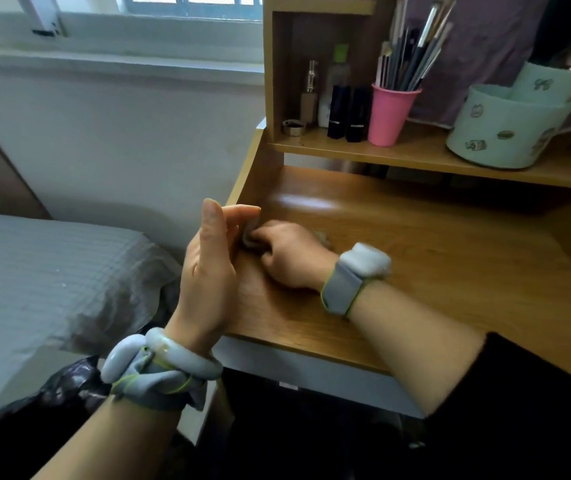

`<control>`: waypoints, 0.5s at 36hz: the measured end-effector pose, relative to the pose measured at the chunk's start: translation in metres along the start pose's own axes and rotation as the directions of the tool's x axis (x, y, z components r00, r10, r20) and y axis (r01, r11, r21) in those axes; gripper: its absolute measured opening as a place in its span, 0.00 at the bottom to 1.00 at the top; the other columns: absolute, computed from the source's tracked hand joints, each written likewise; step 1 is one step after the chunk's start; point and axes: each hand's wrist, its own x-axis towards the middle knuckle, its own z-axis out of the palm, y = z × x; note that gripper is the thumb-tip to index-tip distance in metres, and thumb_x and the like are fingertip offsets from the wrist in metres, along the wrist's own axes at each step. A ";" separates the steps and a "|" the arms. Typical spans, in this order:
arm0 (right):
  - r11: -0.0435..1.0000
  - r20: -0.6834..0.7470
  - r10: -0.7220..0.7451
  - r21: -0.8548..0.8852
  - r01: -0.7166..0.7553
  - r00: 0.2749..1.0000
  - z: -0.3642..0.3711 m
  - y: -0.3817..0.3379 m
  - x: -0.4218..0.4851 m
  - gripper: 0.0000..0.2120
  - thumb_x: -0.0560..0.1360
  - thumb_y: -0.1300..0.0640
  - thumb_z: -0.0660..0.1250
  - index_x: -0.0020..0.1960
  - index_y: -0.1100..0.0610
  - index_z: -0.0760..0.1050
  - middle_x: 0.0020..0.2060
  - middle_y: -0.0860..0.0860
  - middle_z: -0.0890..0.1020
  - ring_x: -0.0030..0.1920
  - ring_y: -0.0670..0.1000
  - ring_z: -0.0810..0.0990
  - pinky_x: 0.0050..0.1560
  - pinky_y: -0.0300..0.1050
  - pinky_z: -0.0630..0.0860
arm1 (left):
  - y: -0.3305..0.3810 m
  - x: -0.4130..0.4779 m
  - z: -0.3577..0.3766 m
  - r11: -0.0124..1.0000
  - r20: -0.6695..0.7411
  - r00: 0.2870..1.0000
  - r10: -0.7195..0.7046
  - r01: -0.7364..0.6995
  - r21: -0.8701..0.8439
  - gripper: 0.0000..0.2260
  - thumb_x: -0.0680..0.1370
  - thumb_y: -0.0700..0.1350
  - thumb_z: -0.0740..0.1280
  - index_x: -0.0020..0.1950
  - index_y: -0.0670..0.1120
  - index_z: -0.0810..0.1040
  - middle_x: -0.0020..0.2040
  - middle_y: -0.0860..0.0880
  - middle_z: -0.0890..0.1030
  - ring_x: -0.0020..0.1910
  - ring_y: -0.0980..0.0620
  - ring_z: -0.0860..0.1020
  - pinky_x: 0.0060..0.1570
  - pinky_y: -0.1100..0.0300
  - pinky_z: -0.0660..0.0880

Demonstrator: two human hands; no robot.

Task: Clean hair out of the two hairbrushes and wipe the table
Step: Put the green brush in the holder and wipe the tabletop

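The glossy brown wooden table (pixel 433 258) fills the right half. At its left edge the left hand (pixel 208 271) stands upright, palm cupped, fingers loosely apart. Touching it, the right hand (pixel 291 254) lies knuckles-up, closed around a small grey crumpled wipe (pixel 248 239) pressed against the tabletop.

Wooden table (pixel 450 258): glossy top, 1 small grey wad (pixel 250 239) at its left edge under a hand. Raised shelf (pixel 415 157) at back, bearing 1 pink cup (pixel 388 116) of brushes, 2 dark tubes (pixel 348 112), 1 pale green tub (pixel 506 129), several bottles (pixel 325 95). Bed (pixel 52 282) alongside, grey checked cover.
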 end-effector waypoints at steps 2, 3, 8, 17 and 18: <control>0.996 0.015 -0.090 0.000 0.090 0.996 0.002 -0.004 -0.018 0.21 0.73 0.62 0.62 0.65 0.53 0.74 0.64 0.51 0.75 0.63 0.55 0.72 0.63 0.48 0.69 | 0.002 -0.001 0.004 1.000 -0.017 1.000 -0.003 0.003 0.019 0.25 0.76 0.66 0.50 0.44 0.57 0.84 0.46 0.48 0.82 0.49 0.58 0.79 0.51 0.66 0.73; 0.992 0.026 -0.129 0.016 0.129 0.991 0.001 -0.007 -0.026 0.21 0.72 0.62 0.62 0.64 0.52 0.74 0.63 0.51 0.75 0.63 0.54 0.72 0.63 0.47 0.69 | 0.004 -0.002 0.005 1.000 -0.019 1.000 -0.005 0.006 0.030 0.25 0.76 0.66 0.49 0.43 0.57 0.84 0.46 0.47 0.81 0.48 0.58 0.79 0.50 0.67 0.73; 0.945 0.131 -0.300 0.175 0.275 0.945 -0.005 -0.016 -0.060 0.21 0.69 0.67 0.62 0.58 0.54 0.79 0.60 0.50 0.78 0.62 0.52 0.73 0.64 0.48 0.69 | 0.009 -0.006 0.006 0.998 -0.034 0.999 -0.022 0.024 0.059 0.26 0.79 0.62 0.46 0.43 0.55 0.83 0.50 0.49 0.84 0.56 0.55 0.79 0.59 0.61 0.71; 0.890 0.072 -0.353 0.334 0.311 0.933 -0.025 0.022 -0.123 0.14 0.64 0.73 0.62 0.39 0.59 0.83 0.45 0.54 0.84 0.52 0.52 0.79 0.56 0.50 0.74 | 0.008 -0.023 0.018 0.989 0.014 0.998 -0.056 0.054 0.138 0.29 0.75 0.69 0.49 0.45 0.51 0.83 0.51 0.49 0.84 0.57 0.52 0.79 0.64 0.47 0.69; 0.893 0.064 -0.341 0.335 0.301 0.938 -0.029 0.029 -0.133 0.14 0.63 0.73 0.62 0.38 0.59 0.83 0.45 0.53 0.84 0.52 0.49 0.79 0.56 0.49 0.74 | 0.008 -0.025 0.023 0.988 0.038 0.998 -0.058 0.051 0.149 0.29 0.75 0.68 0.49 0.46 0.51 0.83 0.50 0.50 0.84 0.56 0.54 0.79 0.64 0.48 0.70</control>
